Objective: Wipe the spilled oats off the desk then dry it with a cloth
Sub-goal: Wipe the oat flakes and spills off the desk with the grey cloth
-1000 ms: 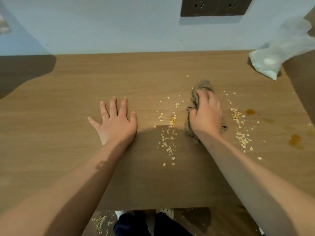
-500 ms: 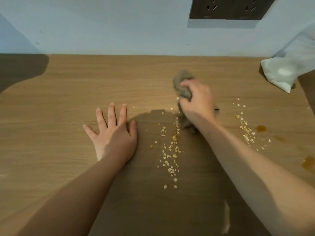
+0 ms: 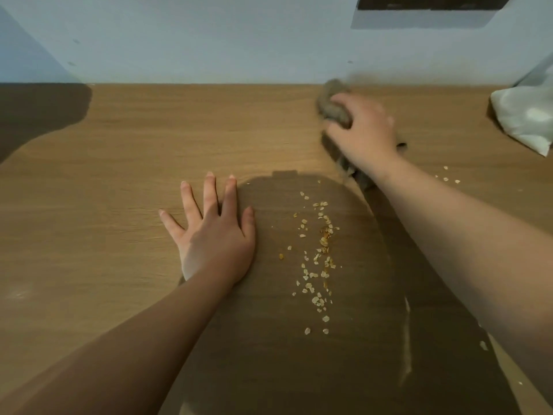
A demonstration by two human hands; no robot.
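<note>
While the left hand (image 3: 215, 238) is laid flat on the desk (image 3: 119, 163) with its fingers straight and spread wide, the right hand (image 3: 363, 130) is curled round a crumpled grey-brown cloth (image 3: 333, 104), which is held against the desk top close to the wall (image 3: 209, 40). The cloth is blurred. A strip of oats (image 3: 321, 253) is scattered on the desk between the two forearms, just right of the left hand. A few more flakes are seen beyond the right forearm. A pale bag (image 3: 526, 118) is seen at the right edge; its contents cannot be told.
</note>
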